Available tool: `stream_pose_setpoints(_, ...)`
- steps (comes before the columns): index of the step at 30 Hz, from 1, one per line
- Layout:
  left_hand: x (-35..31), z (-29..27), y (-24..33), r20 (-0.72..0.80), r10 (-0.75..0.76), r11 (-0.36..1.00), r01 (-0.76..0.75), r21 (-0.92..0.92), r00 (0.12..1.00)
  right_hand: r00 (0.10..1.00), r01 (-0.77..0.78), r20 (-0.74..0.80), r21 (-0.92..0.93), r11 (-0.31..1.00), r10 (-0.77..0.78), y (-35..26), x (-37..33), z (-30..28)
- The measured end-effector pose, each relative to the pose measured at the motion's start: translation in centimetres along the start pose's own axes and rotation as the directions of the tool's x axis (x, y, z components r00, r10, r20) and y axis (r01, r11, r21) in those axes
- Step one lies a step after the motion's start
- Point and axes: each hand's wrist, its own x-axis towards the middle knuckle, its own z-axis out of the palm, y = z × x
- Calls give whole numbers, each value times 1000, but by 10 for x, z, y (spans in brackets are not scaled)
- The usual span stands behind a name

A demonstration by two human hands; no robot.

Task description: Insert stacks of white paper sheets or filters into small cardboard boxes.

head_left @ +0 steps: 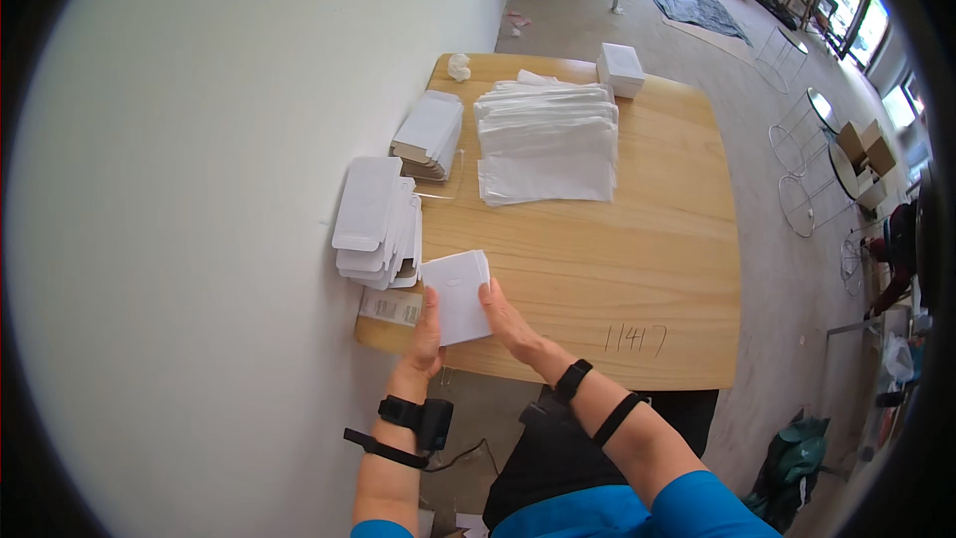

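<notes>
Between my two hands is a white box (459,291), held over the near left edge of the wooden table. My left hand (427,332) grips its left side, thumb up along the edge. On the opposite side my right hand (509,319) presses with the thumb near the upper right; its other fingers are hidden. Just left of the box lies a stack of flattened white boxes (370,207) with flaps showing. Beneath that stack, a flat piece with printed labels (389,306) rests at the table's corner.
A second stack of folded white cartons (431,128) stands farther back by the wall. White paper or plastic sheets (548,139) are piled mid-table. A closed white box (621,70) and a crumpled white wad (459,67) sit at the far edge. Round-topped wire stools (823,111) stand right.
</notes>
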Motion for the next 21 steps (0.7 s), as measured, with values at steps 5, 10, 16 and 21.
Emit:
stream_pose_setpoints(5,-3,0,1,-15,-20,1000,20,-15,1000,999,7,-40,87,996,-4,5,0,3)
stream_pose_setpoints(10,-13,-18,-21,11,79,996,-80,37,997,993,-63,-103,-86,994,54,-6,-19,3)
stream_pose_setpoints(16,-14,3,-23,-37,58,998,-58,-14,998,986,56,-144,-182,982,-83,49,-5,13)
stream_pose_setpoints(21,-22,0,-30,-55,100,992,-104,-66,993,983,169,-63,-61,984,-173,34,-17,10)
